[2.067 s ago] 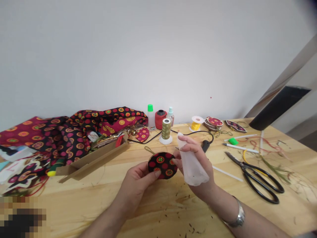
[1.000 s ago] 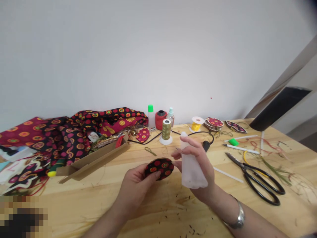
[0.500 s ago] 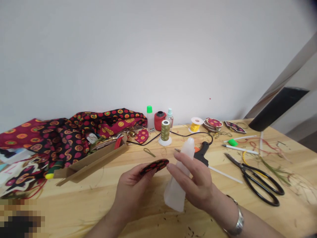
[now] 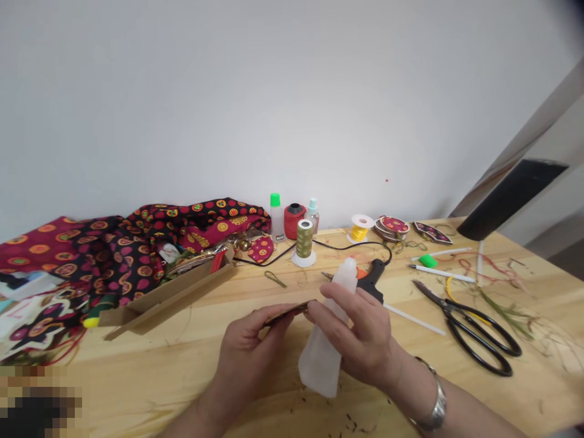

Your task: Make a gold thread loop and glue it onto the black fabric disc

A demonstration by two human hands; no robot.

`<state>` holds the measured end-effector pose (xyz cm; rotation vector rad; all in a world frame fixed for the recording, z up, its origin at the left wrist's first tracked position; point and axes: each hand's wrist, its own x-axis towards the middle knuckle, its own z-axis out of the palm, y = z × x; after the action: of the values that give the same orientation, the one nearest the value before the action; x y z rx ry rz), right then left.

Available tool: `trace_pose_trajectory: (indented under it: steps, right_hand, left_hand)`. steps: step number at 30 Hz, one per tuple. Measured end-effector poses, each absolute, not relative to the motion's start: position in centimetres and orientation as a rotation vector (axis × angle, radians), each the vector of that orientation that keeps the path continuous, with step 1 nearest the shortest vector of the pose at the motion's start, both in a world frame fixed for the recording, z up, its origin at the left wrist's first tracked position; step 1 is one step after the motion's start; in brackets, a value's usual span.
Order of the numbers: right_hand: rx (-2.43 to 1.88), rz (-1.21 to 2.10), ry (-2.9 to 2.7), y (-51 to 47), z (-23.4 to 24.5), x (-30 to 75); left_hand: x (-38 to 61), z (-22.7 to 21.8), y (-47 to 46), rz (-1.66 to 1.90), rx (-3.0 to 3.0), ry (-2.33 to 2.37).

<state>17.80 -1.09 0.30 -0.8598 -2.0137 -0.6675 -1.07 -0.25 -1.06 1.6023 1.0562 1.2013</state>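
Observation:
A thin fabric-covered disc, seen nearly edge-on, is pinched between the thumb and fingers of my left hand. My right hand is closed round a whitish, translucent squeeze bottle, its narrow tip pointing up and away. The right fingertips reach the disc's right edge. Behind the bottle lies a black glue gun with an orange part, and a white glue stick extends from it. Right of my right hand rest large black-handled scissors.
Patterned fabric and a cardboard tray lie at left. Along the wall stand a green-capped bottle, a red thread cone, an olive spool and a yellow spool. A pen and loose threads lie right.
My left hand has tilted the disc, so its patterned face is now turned almost out of sight. The bottle's base has shifted slightly down and left in my right hand.

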Motion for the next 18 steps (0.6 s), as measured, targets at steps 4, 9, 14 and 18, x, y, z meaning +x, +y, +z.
trace_pose_trajectory:
  steps: [4,9,14,18]
  right_hand:
    - [-0.873,-0.657,-2.017,-1.10,0.10,17.77]
    - [-0.898,-0.670,-2.050,-1.20,0.05,17.74]
    - [-0.912,-0.656,-2.072,-1.17,-0.02,17.77]
    - [-0.921,-0.637,-2.071,-1.12,-0.18,17.78]
  left_hand:
    - [-1.02,-1.12,-0.40,1.181,1.589,1.099]
    - [-0.97,-1.25,-0.50,1.163,1.573,1.106]
    - [-1.14,-1.34,-0.59,1.158,1.602,1.109]
    - [-1.14,-1.21,-0.58,1.152,1.600,1.110]
